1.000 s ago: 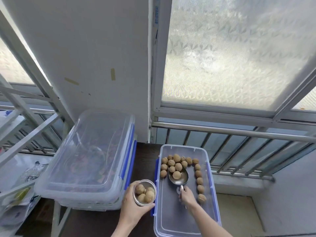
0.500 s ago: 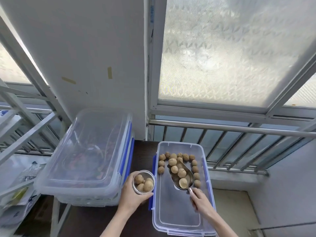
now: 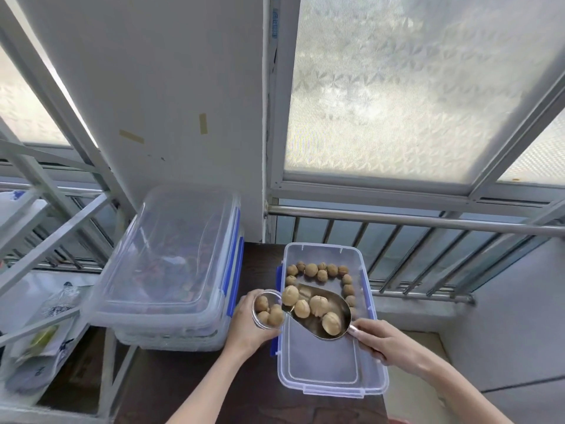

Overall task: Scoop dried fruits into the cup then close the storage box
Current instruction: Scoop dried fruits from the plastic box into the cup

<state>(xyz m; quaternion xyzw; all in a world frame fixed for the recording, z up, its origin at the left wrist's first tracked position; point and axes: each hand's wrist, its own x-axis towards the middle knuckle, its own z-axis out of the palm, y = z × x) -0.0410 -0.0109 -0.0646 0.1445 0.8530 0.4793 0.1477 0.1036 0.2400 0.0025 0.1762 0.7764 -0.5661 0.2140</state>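
A clear storage box [image 3: 324, 381] with blue clips lies open on the dark table, with several round brown dried fruits [image 3: 318, 269] along its far end and right side. My right hand [image 3: 379, 341] grips the handle of a metal scoop [image 3: 331, 304] that carries several fruits. The scoop is raised over the box, its tip at the rim of a small metal cup [image 3: 265, 310]. My left hand [image 3: 249, 325] holds that cup just left of the box; several fruits lie in it.
A larger clear lidded box [image 3: 171, 258] with blue clips, stacked on another, stands at the left of the dark table [image 3: 195, 390]. A metal railing [image 3: 428, 223] and frosted window lie behind. Bags and a metal rack sit at far left.
My right hand lifted the scoop, loaded with fruits, out of the box and swung it left to the cup's rim. My left hand kept the cup beside the box.
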